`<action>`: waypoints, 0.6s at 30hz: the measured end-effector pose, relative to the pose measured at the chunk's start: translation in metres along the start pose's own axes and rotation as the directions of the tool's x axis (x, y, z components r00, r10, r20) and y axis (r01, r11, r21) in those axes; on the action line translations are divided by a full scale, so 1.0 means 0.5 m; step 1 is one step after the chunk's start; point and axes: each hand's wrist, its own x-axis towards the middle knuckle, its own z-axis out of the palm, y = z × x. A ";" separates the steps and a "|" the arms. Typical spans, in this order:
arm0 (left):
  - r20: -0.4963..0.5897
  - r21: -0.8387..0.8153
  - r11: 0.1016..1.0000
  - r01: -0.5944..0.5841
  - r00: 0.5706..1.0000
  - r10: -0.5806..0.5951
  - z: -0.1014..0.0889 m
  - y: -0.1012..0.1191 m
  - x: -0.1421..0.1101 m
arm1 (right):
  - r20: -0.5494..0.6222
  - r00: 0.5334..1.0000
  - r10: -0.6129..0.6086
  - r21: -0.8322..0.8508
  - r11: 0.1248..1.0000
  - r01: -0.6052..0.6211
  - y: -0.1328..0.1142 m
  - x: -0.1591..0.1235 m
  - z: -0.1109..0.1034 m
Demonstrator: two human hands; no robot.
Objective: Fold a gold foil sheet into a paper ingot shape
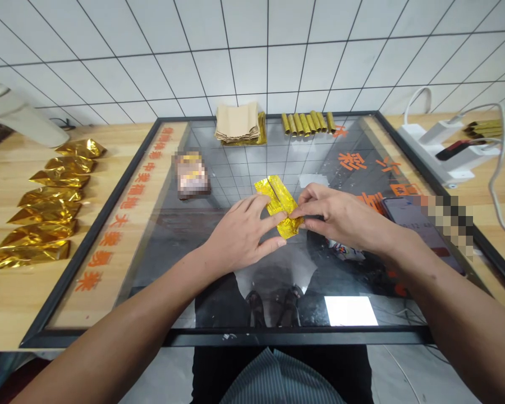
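Note:
A small sheet of gold foil paper (281, 197) lies at a slant on the glass tabletop, with a lengthwise fold or seam in it. My left hand (246, 233) rests over its left side, fingers spread and pressing the foil down. At the near right part of the sheet, my right hand (334, 213) pinches the foil's edge between thumb and fingers. The fingers of both hands hide part of the lower foil.
Brown-backed paper sheets (237, 120) are stacked at the back, beside rolled gold tubes (307, 123). Several folded gold foil pieces (50, 205) line the left. A blurred-out pack (191, 175), a phone (421, 227), a power strip (429, 148) with cables and a white bottle (29, 115) stand around.

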 end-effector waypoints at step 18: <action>-0.029 0.008 1.000 0.004 1.000 -0.004 0.006 0.000 0.000 | 0.000 0.991 -0.130 -0.142 0.981 0.129 -0.012 0.006 -0.010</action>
